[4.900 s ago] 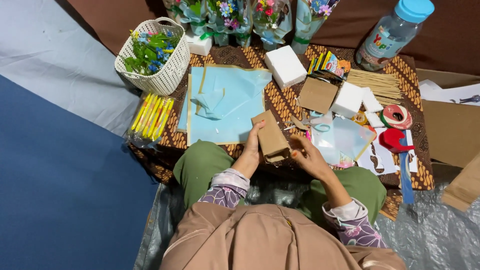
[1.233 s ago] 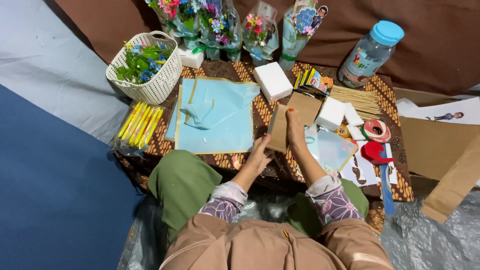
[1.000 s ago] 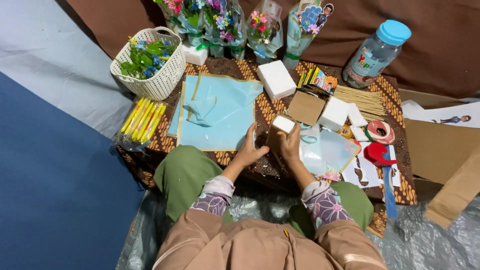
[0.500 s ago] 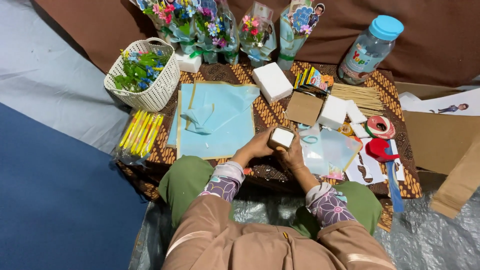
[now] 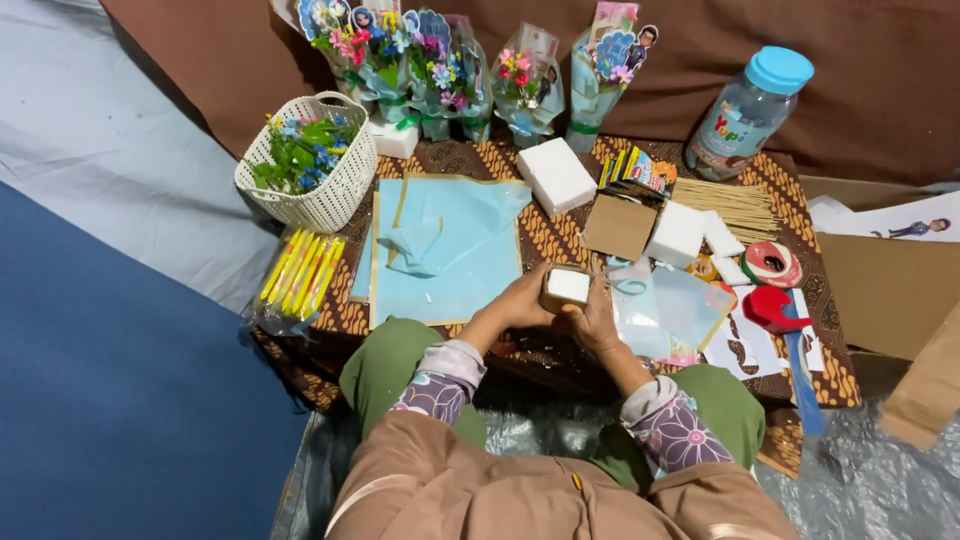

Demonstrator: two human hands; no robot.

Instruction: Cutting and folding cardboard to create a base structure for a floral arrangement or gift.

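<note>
together, the left hand (image 5: 522, 302) and the right hand (image 5: 597, 318) close around a small white foam block (image 5: 567, 287), holding it from both sides just above the near edge of the low patterned table (image 5: 560, 240), with the fingers curled tight on its sides. just left of the block lies a stack of light blue paper sheets (image 5: 445, 250), one sheet crumpled on top. farther left of the block, at the table's edge, sits a bundle of yellow sticks (image 5: 300, 275) in clear wrap, and behind that a white woven basket (image 5: 305, 170) full of small artificial flowers. behind the block lie a larger white foam brick (image 5: 556, 175) and a brown cardboard square (image 5: 620, 227), with another foam cube (image 5: 676, 234) just beside the cardboard. right of the block is a clear plastic sheet (image 5: 670, 312), then a red tape dispenser (image 5: 775, 308). well behind it, along the brown backdrop, stand small wrapped flower bouquets (image 5: 430, 70) and a plastic jar with a blue lid (image 5: 750, 112).
</note>
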